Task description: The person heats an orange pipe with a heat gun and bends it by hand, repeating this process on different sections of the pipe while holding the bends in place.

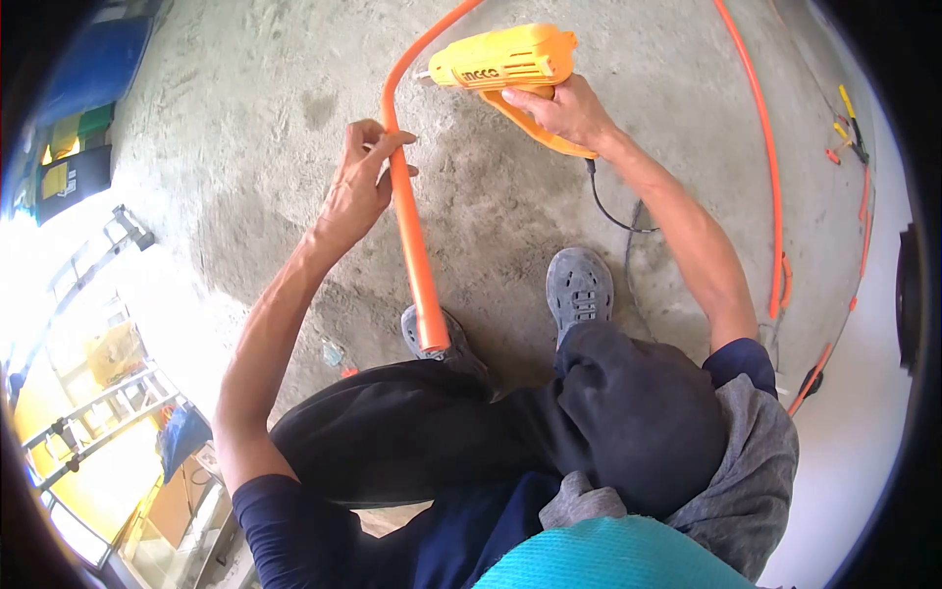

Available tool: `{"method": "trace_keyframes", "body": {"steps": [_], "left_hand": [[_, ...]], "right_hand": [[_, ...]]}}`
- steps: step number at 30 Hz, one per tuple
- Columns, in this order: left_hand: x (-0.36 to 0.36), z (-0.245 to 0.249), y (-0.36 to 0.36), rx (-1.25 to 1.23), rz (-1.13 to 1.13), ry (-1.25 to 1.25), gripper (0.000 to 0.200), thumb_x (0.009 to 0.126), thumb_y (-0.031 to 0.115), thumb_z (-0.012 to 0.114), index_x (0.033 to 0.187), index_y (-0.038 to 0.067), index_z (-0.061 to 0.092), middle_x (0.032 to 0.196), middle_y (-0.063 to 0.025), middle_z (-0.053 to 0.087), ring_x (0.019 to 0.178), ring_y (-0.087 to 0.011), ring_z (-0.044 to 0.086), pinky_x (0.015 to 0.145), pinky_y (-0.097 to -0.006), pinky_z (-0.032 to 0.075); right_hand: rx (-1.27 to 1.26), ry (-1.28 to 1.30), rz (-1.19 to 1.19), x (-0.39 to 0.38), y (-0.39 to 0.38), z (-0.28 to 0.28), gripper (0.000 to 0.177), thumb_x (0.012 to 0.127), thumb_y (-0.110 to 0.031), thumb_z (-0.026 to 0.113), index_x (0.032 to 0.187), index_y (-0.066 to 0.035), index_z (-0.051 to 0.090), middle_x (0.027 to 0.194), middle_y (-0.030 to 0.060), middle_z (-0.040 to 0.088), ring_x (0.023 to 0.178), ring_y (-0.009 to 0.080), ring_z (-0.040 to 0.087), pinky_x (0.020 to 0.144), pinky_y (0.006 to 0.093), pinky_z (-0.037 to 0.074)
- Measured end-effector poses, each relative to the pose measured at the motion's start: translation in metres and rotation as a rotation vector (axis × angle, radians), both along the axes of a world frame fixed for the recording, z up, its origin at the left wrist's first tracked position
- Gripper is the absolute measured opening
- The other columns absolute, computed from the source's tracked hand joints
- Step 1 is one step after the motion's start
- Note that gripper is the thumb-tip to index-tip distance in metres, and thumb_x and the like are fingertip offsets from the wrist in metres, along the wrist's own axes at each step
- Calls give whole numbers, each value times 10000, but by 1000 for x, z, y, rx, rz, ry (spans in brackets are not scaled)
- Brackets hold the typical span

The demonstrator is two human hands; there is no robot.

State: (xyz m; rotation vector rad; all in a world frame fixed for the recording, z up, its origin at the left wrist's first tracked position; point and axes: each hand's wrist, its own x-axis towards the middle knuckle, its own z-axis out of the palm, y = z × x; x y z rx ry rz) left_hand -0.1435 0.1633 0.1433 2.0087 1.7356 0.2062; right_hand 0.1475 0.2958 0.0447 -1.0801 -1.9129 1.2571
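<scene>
My left hand [358, 187] grips an orange plastic pipe [417, 260] near its bend; the pipe runs from near my shoe up past my hand and curves off toward the top of the view. My right hand [564, 110] holds a yellow-orange heat gun [505, 64] by its handle. The gun's nozzle points left at the bend of the pipe, just above my left hand. A black cord [608, 211] trails down from the gun's handle.
I stand on a bare concrete floor [255, 118], grey shoes [579, 290] below me. Another long orange pipe [770, 177] lies on the right. Small hand tools [849, 128] sit at far right. A metal ladder [93, 412] lies at left.
</scene>
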Motion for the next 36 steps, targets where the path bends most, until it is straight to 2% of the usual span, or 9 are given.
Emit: {"method": "trace_keyframes", "body": {"steps": [3, 10, 12, 13, 15, 27, 33, 35, 36], "left_hand": [[-4, 8, 2, 170, -39, -159, 417, 893, -61, 696, 1272, 105, 649, 1442, -128, 533, 1278, -305, 586, 1046, -428, 557], [-12, 37, 9, 300, -26, -319, 320, 934, 5, 684, 1242, 90, 662, 1354, -137, 622, 1236, -312, 631, 936, -406, 581], [-20, 34, 3, 372, -98, -261, 329, 916, -11, 689, 1231, 78, 660, 1307, -126, 655, 1223, -310, 639, 938, -402, 579], [-25, 29, 11, 478, -208, -229, 339, 901, -22, 698, 1224, 70, 658, 1304, -134, 652, 1225, -319, 635, 940, -403, 578], [-27, 20, 7, 404, -169, -217, 358, 903, -47, 672, 1244, 60, 654, 1327, -155, 616, 1266, -326, 605, 911, -400, 603], [21, 8, -18, 278, -144, -153, 357, 865, -28, 722, 1194, 81, 635, 1406, -138, 563, 1254, -352, 565, 980, -443, 555], [48, -41, -25, 42, -322, -105, 273, 877, 61, 733, 1135, 35, 648, 1335, -148, 590, 1172, -352, 610, 978, -470, 541], [55, -58, -32, -6, -310, -190, 262, 863, 29, 720, 1116, 17, 654, 1311, -158, 596, 1137, -355, 629, 990, -475, 534], [60, -67, -36, -34, -287, -195, 262, 863, 29, 720, 1116, 17, 654, 1311, -158, 596, 1137, -355, 629, 990, -475, 534]], "right_hand": [[89, -161, -95, 18, 15, -3, 442, 946, -414, 726, 1243, -87, 718, 1086, 86, 775, 948, 169, 733, 841, 340, 582], [-119, -257, -256, 82, 55, 24, 353, 952, -417, 716, 1118, -108, 756, 821, 25, 744, 771, 140, 708, 688, 278, 550], [-67, -365, -251, 101, 65, 25, 524, 937, -497, 689, 1248, -77, 709, 1086, 73, 774, 1012, 222, 742, 843, 363, 593], [-100, -47, -253, 98, 69, 0, 480, 940, -450, 711, 1248, -82, 700, 1075, 62, 770, 1003, 201, 737, 811, 342, 583], [221, -137, -352, 111, 60, -3, 411, 925, -379, 744, 1206, -82, 696, 1077, 89, 767, 995, 199, 730, 825, 375, 575], [-63, 8, 16, 35, -28, 38, 372, 919, -353, 724, 1218, -133, 719, 1160, 113, 755, 1070, 295, 716, 932, 382, 554], [-119, -161, -224, 54, 11, 26, 401, 915, -373, 738, 1174, -67, 736, 1074, 76, 784, 993, 191, 742, 861, 321, 565], [12, -77, -352, 63, 27, 8, 297, 938, -319, 748, 1101, -71, 750, 779, -45, 659, 589, 50, 548, 540, 243, 469], [7, -52, -379, 69, 34, 0, 289, 940, -327, 744, 1082, -75, 748, 764, -46, 648, 583, 47, 541, 538, 241, 466]]}}
